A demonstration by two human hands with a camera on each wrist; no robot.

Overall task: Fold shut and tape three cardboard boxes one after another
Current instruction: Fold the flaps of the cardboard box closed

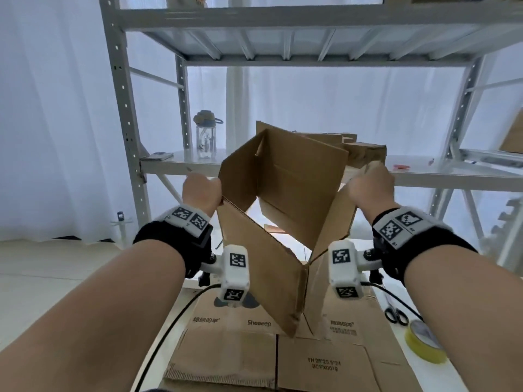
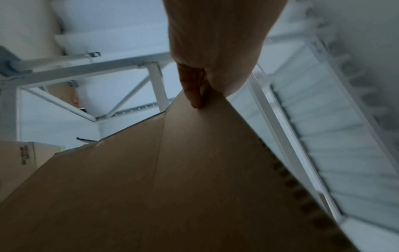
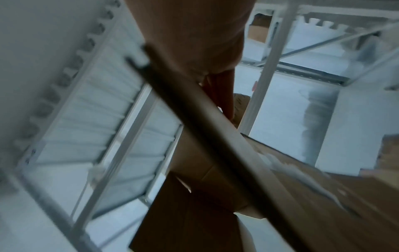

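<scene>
A tall grey metal shelf rack (image 1: pixel 283 18) fills the far part of the scene, in front of white curtains. Below, on the near side, a stack of flattened cardboard sheets (image 1: pixel 254 360) with printed text lies flat on a white surface.

Above these sheets the cardboard box (image 1: pixel 283 193) is held up in the air, between the two hands. It is opened into a tube shape, with no bottom closed, and its flaps hang loose at the near end and stand at the far end. It is tilted, one corner pointing down toward the flat sheets.

More brown boxes (image 1: pixel 365 154) stand on the middle shelf, far behind the held box. On the same shelf, to the left, stands a clear water bottle (image 1: pixel 206 137) with a grey lid.

The left hand (image 1: pixel 201 192) grips the left edge of the box; in the left wrist view the fingers (image 2: pixel 192 88) are curled and pinch the cardboard. The right hand (image 1: pixel 371 188) is closed around the right edge of the box, with the fingers wrapped over it.

On the near right, a yellow tape roll (image 1: pixel 424 345) lies on the white surface, and just beyond it are black scissors (image 1: pixel 396 314).
</scene>
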